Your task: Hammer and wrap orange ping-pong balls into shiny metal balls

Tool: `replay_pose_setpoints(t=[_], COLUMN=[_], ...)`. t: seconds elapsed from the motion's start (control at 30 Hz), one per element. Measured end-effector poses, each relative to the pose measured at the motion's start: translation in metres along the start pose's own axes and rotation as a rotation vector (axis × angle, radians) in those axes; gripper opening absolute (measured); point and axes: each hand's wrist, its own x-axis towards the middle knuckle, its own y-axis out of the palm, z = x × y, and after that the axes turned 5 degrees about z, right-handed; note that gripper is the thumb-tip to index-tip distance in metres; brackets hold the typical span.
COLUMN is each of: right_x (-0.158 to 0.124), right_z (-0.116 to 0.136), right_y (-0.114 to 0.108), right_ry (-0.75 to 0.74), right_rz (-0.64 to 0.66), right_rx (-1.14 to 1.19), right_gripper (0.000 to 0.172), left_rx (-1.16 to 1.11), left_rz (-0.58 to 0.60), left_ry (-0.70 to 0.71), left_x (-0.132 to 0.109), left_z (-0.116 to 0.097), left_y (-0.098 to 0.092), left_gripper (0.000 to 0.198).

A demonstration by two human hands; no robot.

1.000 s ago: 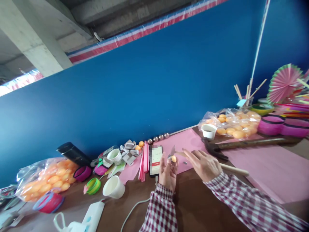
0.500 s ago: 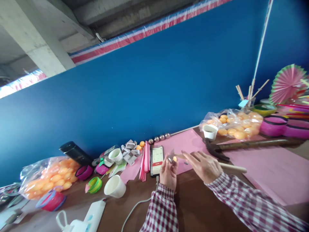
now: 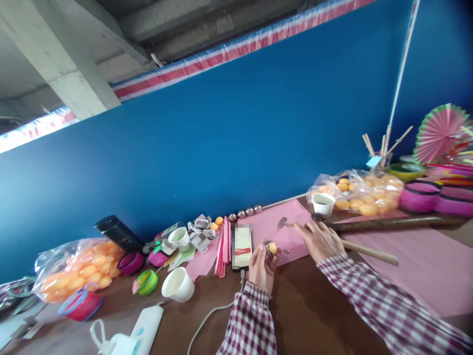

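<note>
My left hand (image 3: 263,268) holds a small ball (image 3: 272,248) between its fingertips. Part of the ball is bare orange, and the rest is dark and shiny like metal. My right hand (image 3: 322,241) is closed around the wooden handle of a small hammer (image 3: 373,252). The hammer's head is up and to the right of the ball, apart from it, above pink paper (image 3: 295,212). A few tiny metal pieces (image 3: 286,251) lie on the paper just right of the ball. Beside my left hand lies a phone (image 3: 242,246) with its screen lit.
Several shiny metallic balls (image 3: 241,214) line the wall. Bags of orange balls (image 3: 88,268) stand left and right. A white cup (image 3: 178,284), a power strip (image 3: 148,328) and a cable (image 3: 212,313) are at left. A larger dark-headed hammer (image 3: 388,223) lies at right.
My right hand has drawn the hammer to the right, away from the ball. My left hand has shifted slightly right, and more of the ball's orange side now shows.
</note>
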Motion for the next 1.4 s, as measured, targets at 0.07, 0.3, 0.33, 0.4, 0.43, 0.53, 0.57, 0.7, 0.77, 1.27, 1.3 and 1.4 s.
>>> replay_pose_setpoints(t=[0.07, 0.3, 0.33, 0.4, 0.43, 0.53, 0.57, 0.7, 0.77, 1.27, 1.3, 1.4], right_x=[0.001, 0.003, 0.003, 0.004, 0.004, 0.004, 0.004, 0.005, 0.005, -0.002, -0.002, -0.001], right_z=[-0.001, -0.001, -0.001, 0.0, 0.001, 0.002, 0.002, 0.004, 0.004, 0.018, 0.019, 0.019], right_y=[0.006, 0.023, 0.024, 0.026, 0.027, 0.029, 0.029, 0.027, 0.024, 0.031, 0.032, 0.031], right_ry=[0.016, 0.038, 0.036, 0.028, 0.024, 0.016, 0.014, 0.021, 0.027, -0.293, -0.301, -0.308], right_rz=[0.039, 0.084, 0.086, 0.097, 0.107, 0.141, 0.15, 0.185, 0.188, 0.108, 0.108, 0.126], right_rx=[-0.026, -0.058, -0.061, -0.073, -0.082, -0.098, -0.096, -0.067, -0.065, 0.389, 0.397, 0.393], right_gripper=[0.039, 0.036, 0.035, 0.034, 0.033, 0.03, 0.031, 0.03, 0.028, 0.023, 0.022, 0.022], left_rx=[0.003, 0.027, 0.028, 0.022, 0.019, 0.028, 0.032, 0.033, 0.033, -0.002, 0.002, -0.006], left_rz=[-0.009, -0.017, -0.014, -0.003, 0.003, 0.021, 0.026, 0.025, 0.02, -0.027, -0.03, -0.024], left_ry=[-0.01, -0.034, -0.035, -0.031, -0.03, -0.029, -0.028, -0.026, -0.027, -0.016, -0.016, -0.014], left_x=[0.0, 0.001, 0.001, 0.0, 0.0, -0.001, -0.002, -0.002, -0.001, 0.005, 0.005, 0.006], left_z=[0.0, 0.0, -0.001, -0.001, -0.001, -0.001, -0.001, -0.001, -0.001, 0.0, 0.001, 0.001], left_y=[0.0, -0.002, -0.002, -0.001, -0.001, 0.0, 0.0, 0.0, -0.001, -0.007, -0.007, -0.008], left_gripper=[0.031, 0.032, 0.032, 0.032, 0.031, 0.031, 0.031, 0.033, 0.032, 0.025, 0.024, 0.019])
